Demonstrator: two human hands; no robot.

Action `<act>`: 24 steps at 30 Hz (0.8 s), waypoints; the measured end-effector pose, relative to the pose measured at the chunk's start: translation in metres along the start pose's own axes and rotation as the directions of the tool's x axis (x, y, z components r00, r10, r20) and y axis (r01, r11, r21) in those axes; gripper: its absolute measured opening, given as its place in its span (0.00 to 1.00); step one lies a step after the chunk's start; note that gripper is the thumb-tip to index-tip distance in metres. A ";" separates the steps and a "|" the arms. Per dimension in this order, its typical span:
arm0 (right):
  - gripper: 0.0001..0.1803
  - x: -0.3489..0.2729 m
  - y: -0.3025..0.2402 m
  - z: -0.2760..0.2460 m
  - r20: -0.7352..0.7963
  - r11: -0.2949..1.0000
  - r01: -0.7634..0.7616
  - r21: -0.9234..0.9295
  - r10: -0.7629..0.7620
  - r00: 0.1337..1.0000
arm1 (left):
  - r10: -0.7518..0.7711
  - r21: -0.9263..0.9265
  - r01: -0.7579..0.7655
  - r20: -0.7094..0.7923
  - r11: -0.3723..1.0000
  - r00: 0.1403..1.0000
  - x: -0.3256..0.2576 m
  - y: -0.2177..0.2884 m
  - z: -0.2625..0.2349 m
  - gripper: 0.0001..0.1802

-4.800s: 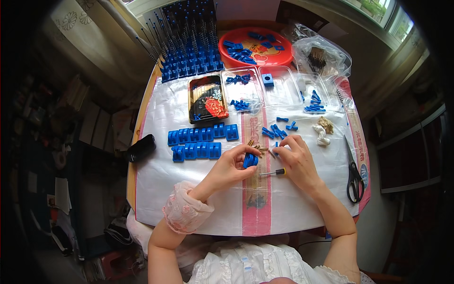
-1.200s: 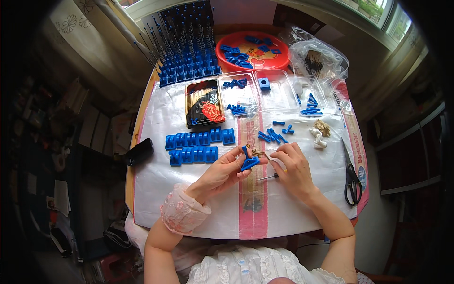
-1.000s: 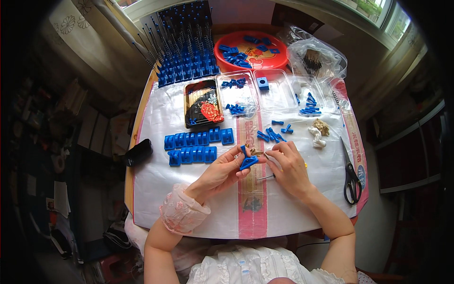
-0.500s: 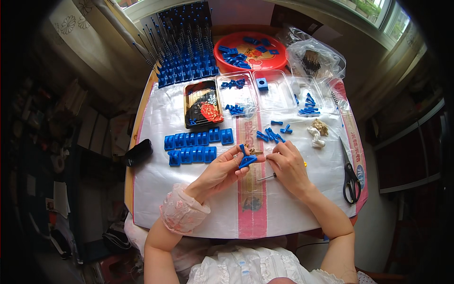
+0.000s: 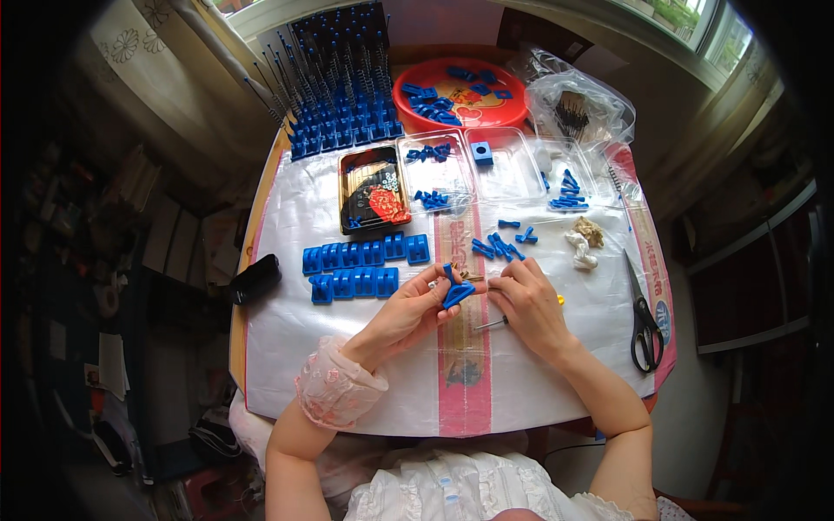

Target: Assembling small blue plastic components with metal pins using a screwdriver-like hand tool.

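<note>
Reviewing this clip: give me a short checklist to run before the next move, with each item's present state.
1. Blue piece gripped: ok, in the left hand's fingers.
2. Something held in the right hand: cannot tell; its fingertips are close together, and anything between them is too small to make out.
3. Brass-coloured pins near the hands: ok, just beyond the left fingertips.
4. Screwdriver fully visible: not ok; the right hand hides its middle.
5. Scissors clear of both hands: ok, off to the right.
</note>
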State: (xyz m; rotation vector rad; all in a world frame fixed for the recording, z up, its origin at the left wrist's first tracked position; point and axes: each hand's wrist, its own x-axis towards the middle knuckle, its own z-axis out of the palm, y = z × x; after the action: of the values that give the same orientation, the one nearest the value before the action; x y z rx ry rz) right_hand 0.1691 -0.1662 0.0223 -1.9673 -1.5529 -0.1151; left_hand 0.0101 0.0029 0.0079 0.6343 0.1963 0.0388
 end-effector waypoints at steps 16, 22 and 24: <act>0.06 0.001 -0.003 -0.009 -0.094 0.931 -0.051 0.361 0.090 0.992 | -0.017 0.068 0.015 0.029 0.998 0.999 0.001 0.002 0.001 0.09; 0.10 0.002 -0.008 -0.011 -0.117 0.926 -0.089 0.366 0.141 0.983 | -0.025 0.044 0.023 0.034 0.999 0.999 0.001 0.002 0.005 0.08; 0.11 0.001 -0.008 -0.010 -0.137 0.909 -0.073 0.410 0.141 0.981 | -0.037 0.046 0.036 0.021 0.998 0.999 0.000 0.002 0.005 0.09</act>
State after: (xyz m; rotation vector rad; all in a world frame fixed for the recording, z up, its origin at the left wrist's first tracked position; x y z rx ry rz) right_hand 0.1653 -0.1697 0.0336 -1.6646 -1.2424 0.0839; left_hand 0.0111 0.0021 0.0131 0.6762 0.1877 -0.0076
